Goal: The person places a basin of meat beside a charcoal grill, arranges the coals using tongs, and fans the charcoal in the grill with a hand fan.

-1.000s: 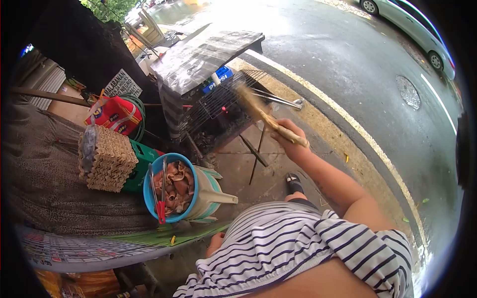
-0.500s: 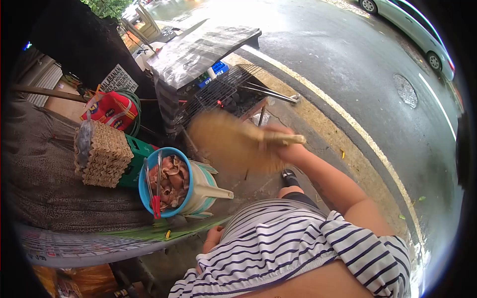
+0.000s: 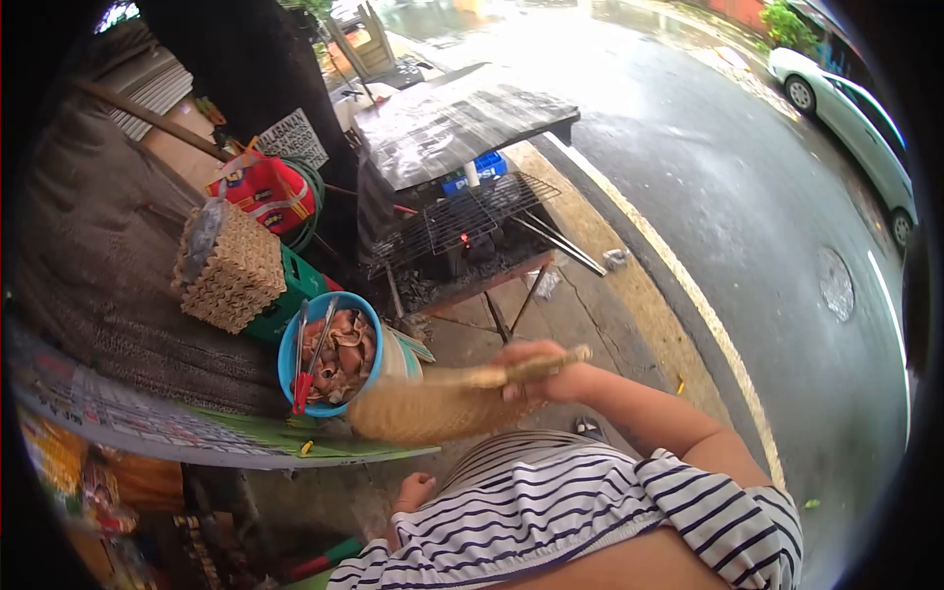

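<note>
While the right hand (image 3: 539, 374) is closed around the handle of a woven fan (image 3: 433, 408), the left hand (image 3: 415, 492) sits well apart from it beside the striped shirt (image 3: 551, 506), fingers curled; whether it holds anything cannot be told. The fan is in the air off the near edge of the grill (image 3: 492, 285), its blade (blurred at this moment) pointing left and overlapping the side of a blue-rimmed bucket (image 3: 285, 364). Contact between the two cannot be confirmed. Inside the bucket lie pieces of meat (image 3: 346, 359), with red-handled tongs (image 3: 303, 388) leaning across the rim. Over the grill is a wire grate (image 3: 438, 224); a red ember (image 3: 465, 239) glows near its middle. Two metal rods (image 3: 560, 244) project past the grill's right edge. Left of the grill stand a green crate (image 3: 285, 310), stacked egg trays (image 3: 231, 270) and a red bag (image 3: 265, 195).
</note>
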A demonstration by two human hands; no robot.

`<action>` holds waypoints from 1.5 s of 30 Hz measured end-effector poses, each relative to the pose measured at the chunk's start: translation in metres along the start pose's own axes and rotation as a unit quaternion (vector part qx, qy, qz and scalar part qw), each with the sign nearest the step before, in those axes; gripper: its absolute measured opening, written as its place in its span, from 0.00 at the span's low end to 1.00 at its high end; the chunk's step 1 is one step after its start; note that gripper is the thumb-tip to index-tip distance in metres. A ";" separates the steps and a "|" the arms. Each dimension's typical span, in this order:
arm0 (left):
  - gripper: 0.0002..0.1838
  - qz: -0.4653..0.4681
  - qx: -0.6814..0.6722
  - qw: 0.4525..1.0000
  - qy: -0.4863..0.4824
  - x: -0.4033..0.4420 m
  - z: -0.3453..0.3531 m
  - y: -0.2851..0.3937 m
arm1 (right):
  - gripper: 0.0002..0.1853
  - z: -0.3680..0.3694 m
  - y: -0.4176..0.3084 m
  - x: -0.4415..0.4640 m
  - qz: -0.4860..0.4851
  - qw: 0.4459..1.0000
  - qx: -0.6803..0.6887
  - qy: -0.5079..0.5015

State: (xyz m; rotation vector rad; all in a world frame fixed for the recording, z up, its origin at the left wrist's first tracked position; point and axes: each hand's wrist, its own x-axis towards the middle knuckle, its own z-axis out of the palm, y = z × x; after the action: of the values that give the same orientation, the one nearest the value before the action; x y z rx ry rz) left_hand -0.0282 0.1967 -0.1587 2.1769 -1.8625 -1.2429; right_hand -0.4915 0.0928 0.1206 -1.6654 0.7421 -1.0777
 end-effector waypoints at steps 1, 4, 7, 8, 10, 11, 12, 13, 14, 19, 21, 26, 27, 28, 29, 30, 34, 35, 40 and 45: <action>0.21 -0.025 0.004 0.999 -0.025 -0.003 0.007 0.001 | 0.15 -0.011 0.043 0.001 -0.056 0.972 -0.189 0.126; 0.21 -0.064 0.009 0.996 -0.057 -0.019 0.029 0.018 | 0.16 -0.026 0.055 0.004 0.061 0.946 -0.093 0.305; 0.21 -0.022 -0.017 0.999 0.022 -0.032 0.044 0.052 | 0.13 -0.025 -0.008 0.002 -0.005 0.999 0.036 0.039; 0.21 -0.027 -0.039 0.998 0.036 -0.036 0.050 0.057 | 0.12 -0.027 -0.021 -0.002 -0.041 0.991 0.081 -0.096; 0.20 -0.039 -0.083 0.994 0.059 -0.048 0.065 0.068 | 0.10 -0.029 0.046 0.005 -0.109 0.977 -0.108 0.148; 0.20 -0.034 -0.061 0.997 0.045 -0.047 0.076 0.059 | 0.10 -0.040 0.053 0.012 -0.043 0.960 -0.109 0.253; 0.20 -0.063 -0.047 0.997 0.026 -0.052 0.088 0.052 | 0.11 -0.048 0.059 0.019 0.019 0.928 -0.110 0.356; 0.19 -0.088 -0.032 0.996 0.011 -0.064 0.086 0.061 | 0.09 -0.039 0.069 0.014 0.051 0.943 -0.031 0.328; 0.19 -0.114 -0.016 0.993 -0.004 -0.076 0.077 0.079 | 0.07 -0.030 0.048 0.013 -0.116 0.963 -0.091 0.227; 0.17 -0.131 0.014 0.990 -0.043 -0.095 0.090 0.023 | 0.10 -0.034 0.014 0.005 -0.010 0.982 -0.035 0.183; 0.17 -0.079 -0.028 0.995 -0.049 -0.090 0.113 -0.046 | 0.12 -0.030 0.029 0.002 0.045 0.963 -0.034 0.264; 0.15 -0.067 0.063 0.996 -0.014 -0.079 0.059 -0.027 | 0.12 -0.003 0.004 0.007 -0.045 0.998 0.049 0.014; 0.16 -0.169 0.001 0.986 -0.011 -0.089 0.027 0.024 | 0.12 -0.001 0.022 0.014 0.005 0.990 0.034 0.137; 0.16 -0.139 -0.013 0.990 0.002 -0.079 0.024 0.013 | 0.12 0.002 0.038 0.021 0.054 0.964 0.017 0.258; 0.17 -0.109 -0.027 0.994 0.017 -0.065 0.017 -0.004 | 0.16 0.004 0.042 0.031 0.032 0.917 -0.092 0.386; 0.18 -0.078 -0.039 0.996 0.035 -0.050 0.008 -0.017 | 0.16 0.015 0.043 0.029 0.030 0.945 -0.086 0.313; 0.19 -0.039 -0.089 0.993 0.066 -0.031 -0.024 -0.026 | 0.12 0.062 -0.017 0.027 -0.016 0.996 -0.034 0.076; 0.19 -0.054 -0.111 0.991 0.050 -0.019 -0.024 -0.040 | 0.10 0.063 -0.006 0.029 0.011 0.988 -0.049 0.147; 0.18 -0.049 0.005 0.997 -0.054 -0.016 -0.054 -0.061 | 0.09 0.084 0.025 0.029 0.075 0.936 -0.030 0.343; 0.19 -0.078 0.062 0.993 -0.059 -0.009 -0.070 -0.077 | 0.13 0.087 0.020 0.018 0.086 0.919 -0.154 0.353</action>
State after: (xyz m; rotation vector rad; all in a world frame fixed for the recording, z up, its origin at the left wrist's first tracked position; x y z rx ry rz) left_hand 0.0746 0.1944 -0.1433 2.4056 -1.8916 -1.3440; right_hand -0.4049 0.1060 0.0964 -1.4038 1.5614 -1.5058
